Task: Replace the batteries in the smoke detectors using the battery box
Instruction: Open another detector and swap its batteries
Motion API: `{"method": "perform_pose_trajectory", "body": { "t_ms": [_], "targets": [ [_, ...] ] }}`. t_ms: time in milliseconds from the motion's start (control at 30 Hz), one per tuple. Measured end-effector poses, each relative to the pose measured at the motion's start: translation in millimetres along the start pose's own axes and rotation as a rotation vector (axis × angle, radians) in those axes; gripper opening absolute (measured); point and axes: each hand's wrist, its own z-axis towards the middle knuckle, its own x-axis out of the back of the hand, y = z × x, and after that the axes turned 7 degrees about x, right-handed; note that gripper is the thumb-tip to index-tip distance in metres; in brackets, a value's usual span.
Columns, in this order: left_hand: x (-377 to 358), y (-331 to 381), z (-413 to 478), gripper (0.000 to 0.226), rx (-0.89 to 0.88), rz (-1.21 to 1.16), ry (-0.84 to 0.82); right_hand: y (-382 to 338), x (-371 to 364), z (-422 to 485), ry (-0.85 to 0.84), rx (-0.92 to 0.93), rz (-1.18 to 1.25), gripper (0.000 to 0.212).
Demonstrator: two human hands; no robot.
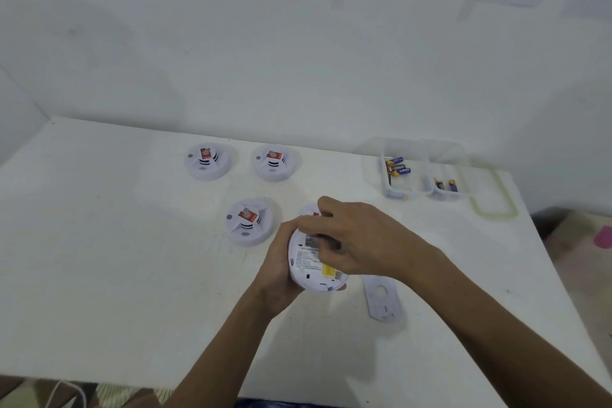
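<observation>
White table (99, 275) against white wall; above its near middle, smoke detector (314, 270) held underside-up; left hand (278, 268) wrapped round left rim, gripping; right hand (361, 238) over back, fingers curled into battery recess, unclear whether pinching anything; flat cover plate (382, 300) on table just right; three more detectors (249, 220) farther left; fourth detector (308, 209) part-hidden behind hands; clear battery box (410, 192) far right, batteries (397, 169) in two compartments, lid (493, 199) beside.

Left hand (281, 262) and right hand (361, 242) hold an upturned smoke detector (313, 270).
The left hand grips its rim, and the right hand's curled fingers reach into its back. On the desk (116, 258), three detectors (248, 223) lie beyond the left hand and the battery box (420, 175) beyond the right.
</observation>
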Motion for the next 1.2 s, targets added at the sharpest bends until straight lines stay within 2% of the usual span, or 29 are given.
{"method": "perform_pose_trajectory", "body": {
  "t_ms": [67,133,233,367,467,667,900,1200],
  "targets": [
    [-0.1,-1.7,3.0,0.035,0.013,-0.015,0.008,3.4,-1.3,-1.8,0.004,-0.006,0.032,0.022],
    [-2.9,-1.6,6.1,0.044,0.073,-0.066,-0.016,5.8,-2.9,-5.2,0.040,-0.023,0.063,0.017],
    [-12.9,-0.9,11.7,0.045,0.114,-0.142,-0.063,8.8,-2.9,-15.0,0.168,-0.100,0.155,0.018],
    [-23.8,-4.8,23.1,0.052,0.183,-0.182,-0.127,21.0,12.2,-32.9,0.392,-0.333,0.552,0.023],
    [-34.3,-9.3,35.7,0.062,0.267,-0.200,-0.150,47.3,25.2,-51.7,0.455,-0.463,0.692,0.027],
    [-58.1,-20.5,62.8,0.062,0.252,-0.205,-0.171,138.3,35.5,-95.1,0.255,-0.821,0.672,0.022],
    [-84.7,-31.1,85.9,0.059,0.229,-0.230,-0.159,244.6,8.3,-118.1,0.167,-1.083,0.616,0.019],
    [-92.8,-41.7,105.1,0.062,0.183,-0.249,-0.186,286.8,-22.1,-108.6,-0.112,-1.054,0.300,0.032]
  ]
}}
